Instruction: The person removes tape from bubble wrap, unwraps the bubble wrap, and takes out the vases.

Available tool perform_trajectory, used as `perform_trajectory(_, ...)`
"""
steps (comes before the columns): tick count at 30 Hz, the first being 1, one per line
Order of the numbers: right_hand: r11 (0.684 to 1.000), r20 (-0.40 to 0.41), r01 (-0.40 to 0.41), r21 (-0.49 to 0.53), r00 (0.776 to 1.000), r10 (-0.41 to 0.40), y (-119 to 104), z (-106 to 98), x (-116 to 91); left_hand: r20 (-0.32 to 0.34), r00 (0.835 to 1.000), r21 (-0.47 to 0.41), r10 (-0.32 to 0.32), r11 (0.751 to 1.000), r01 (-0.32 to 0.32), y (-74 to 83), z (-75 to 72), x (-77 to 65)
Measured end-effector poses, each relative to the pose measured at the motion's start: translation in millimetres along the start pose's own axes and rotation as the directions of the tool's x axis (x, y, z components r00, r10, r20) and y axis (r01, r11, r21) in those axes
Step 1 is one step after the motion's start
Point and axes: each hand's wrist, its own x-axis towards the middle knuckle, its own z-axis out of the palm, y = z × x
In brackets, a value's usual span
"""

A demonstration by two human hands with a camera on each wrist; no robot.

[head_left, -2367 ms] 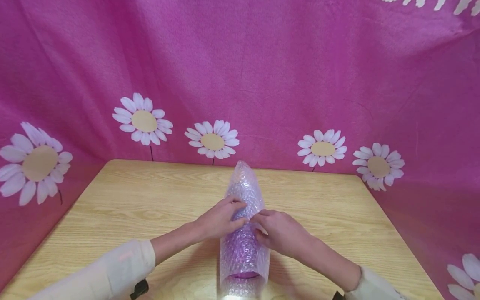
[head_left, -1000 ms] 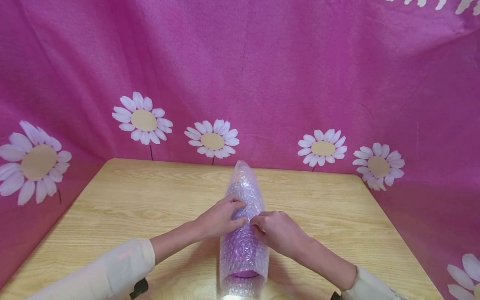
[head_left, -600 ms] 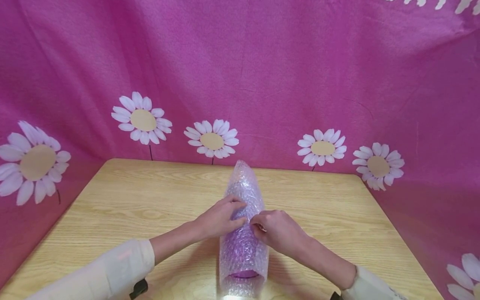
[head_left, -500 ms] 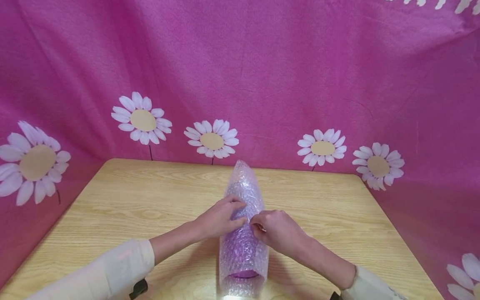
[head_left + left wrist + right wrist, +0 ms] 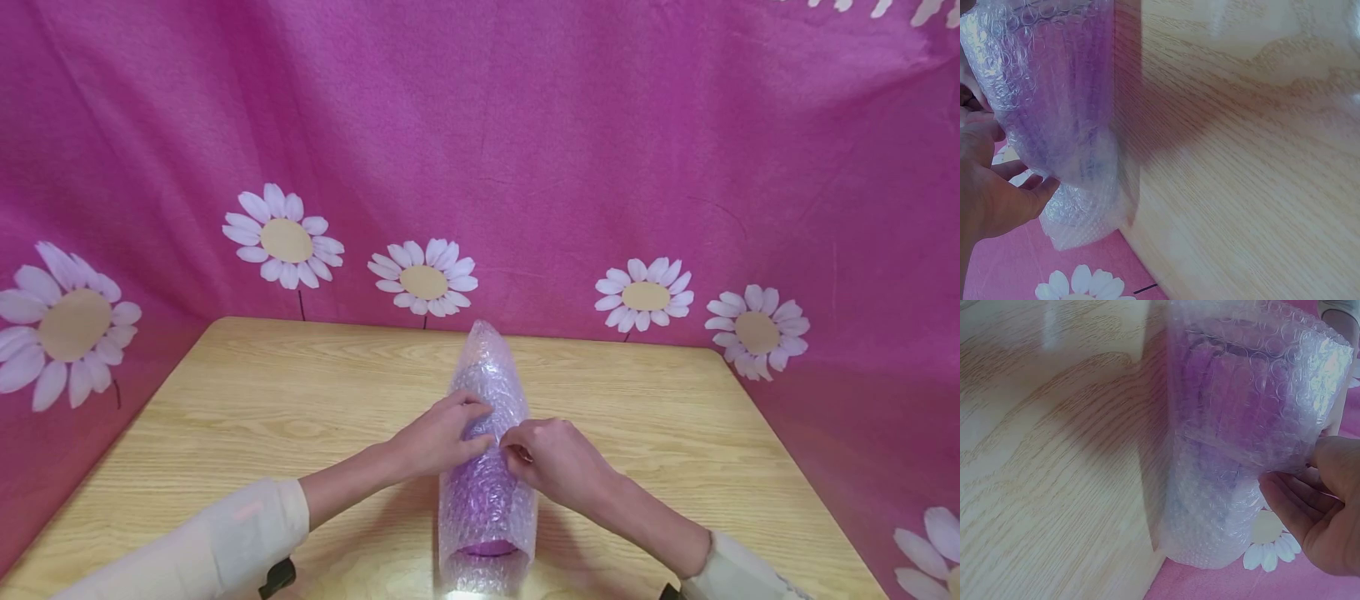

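Note:
A roll of clear bubble wrap (image 5: 487, 500) lies lengthwise on the wooden table, around a purple ridged object (image 5: 1066, 75) whose exact kind I cannot tell. A purple round rim (image 5: 489, 549) shows in its near opening. From the left side, my left hand (image 5: 442, 437) rests on the wrap, thumb and fingers apart. My right hand (image 5: 562, 462) pinches the wrap between thumb and forefinger at the upper right side. The right wrist view shows the right fingertips (image 5: 1272, 484) at a wrap edge, partly hidden by the film.
The light wood table (image 5: 322, 375) extends on both sides of the roll. A pink cloth (image 5: 525, 167) printed with white daisies hangs behind and at both sides. The roll's pointed far end sits near the table's back edge.
The right thumb and fingers have closed together at the wrap since the earliest frame, and that hand shifted slightly. The left hand and the roll stay practically still.

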Motion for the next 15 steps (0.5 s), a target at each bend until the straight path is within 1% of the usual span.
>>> perform_trajectory(7,1.0,-0.001,-0.014,0.028,1.0,0.014,1.1,0.6,-0.1,0.005,1.0,-0.002,-0.007,1.0,0.007,1.1,-0.1,-0.2)
perform_trajectory(12,0.999,-0.023,-0.008,0.051,1.0,0.009,2.5,1.7,-1.0,0.007,1.0,-0.003,-0.005,1.0,0.005,1.0,0.0,0.4)
perform_trajectory(15,0.997,-0.037,-0.018,0.072,0.999,0.02,3.4,2.8,-1.3,0.006,1.0,-0.001,0.001,1.0,-0.001,0.9,-0.6,0.5)
